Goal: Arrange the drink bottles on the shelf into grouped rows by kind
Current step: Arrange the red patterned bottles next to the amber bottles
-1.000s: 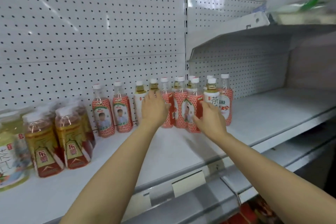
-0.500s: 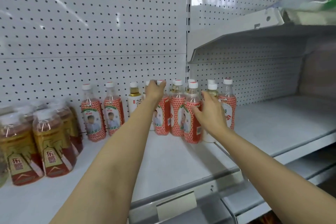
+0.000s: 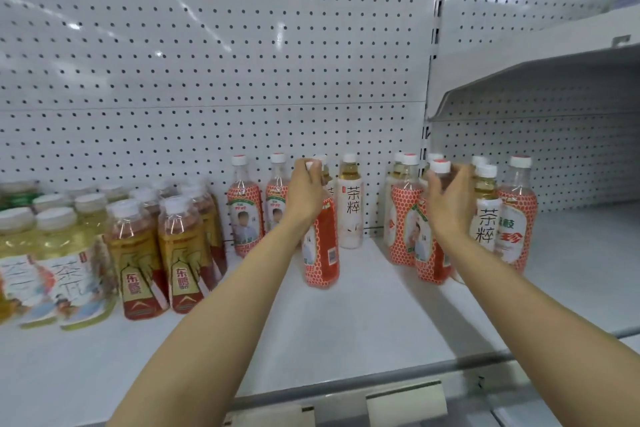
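My left hand (image 3: 306, 196) grips the neck of a red honeycomb-label bottle (image 3: 322, 253), which stands apart from the cluster, nearer the shelf front. My right hand (image 3: 450, 201) curls round the neck of another red honeycomb-label bottle (image 3: 427, 246) in the right cluster. Two matching red bottles (image 3: 244, 215) stand against the pegboard on the left. White tea bottles stand beside each hand: one (image 3: 350, 208) in the middle, another (image 3: 486, 215) at the right. A further red bottle (image 3: 516, 222) stands at the far right.
Amber tea bottles with gold and red labels (image 3: 183, 253) and large yellow-green tea bottles (image 3: 65, 270) crowd the shelf's left end. The white shelf (image 3: 363, 329) runs to a grey front rail. An upper shelf (image 3: 540, 80) overhangs at the right.
My left hand has pulled one red bottle left and forward, out of the cluster. My right hand has closed on the neck of a red bottle. The view has shifted left.
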